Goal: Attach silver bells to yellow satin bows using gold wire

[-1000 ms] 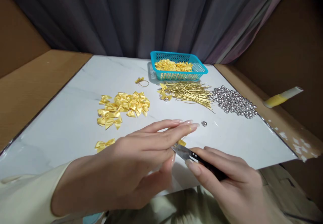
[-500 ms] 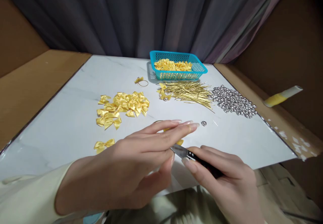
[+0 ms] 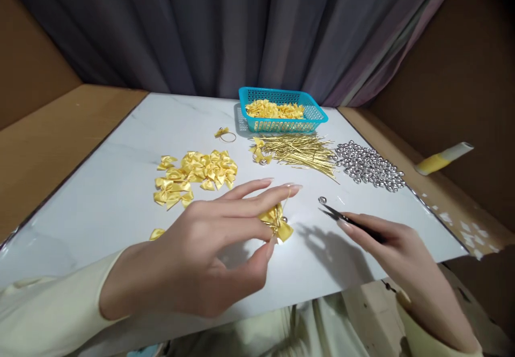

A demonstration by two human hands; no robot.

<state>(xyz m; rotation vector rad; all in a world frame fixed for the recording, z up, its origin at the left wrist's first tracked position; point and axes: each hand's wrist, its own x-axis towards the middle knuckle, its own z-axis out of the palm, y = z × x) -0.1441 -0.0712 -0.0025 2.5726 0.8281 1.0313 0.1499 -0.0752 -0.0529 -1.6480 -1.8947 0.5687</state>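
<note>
My left hand (image 3: 217, 239) pinches a yellow ribbon bow (image 3: 286, 232) between thumb and fingers, above the white table. Gold wire crosses the bow's middle, and a small silver bead shows at its right side. A thin loop of wire rises by the fingertips; the rest of the bow is hidden behind my fingers. In my right hand (image 3: 374, 233) are black pointed tweezers (image 3: 333, 212), their tips slightly apart. Just beyond those tips lies a single silver bead (image 3: 322, 199); whether they touch it I cannot tell.
Loose yellow bows (image 3: 207, 168) lie in a pile to the left. At the back stands a blue basket (image 3: 317, 115) with more yellow pieces. Before it are gold wires (image 3: 300, 150), with silver beads (image 3: 370, 166) to their right. A finished-looking bow ring (image 3: 228, 137) lies behind the pile.
My right hand has drawn the tweezers away from the bow, rightward to the lone silver bead. My left hand has shifted slightly left, and more of the held bow shows.
</note>
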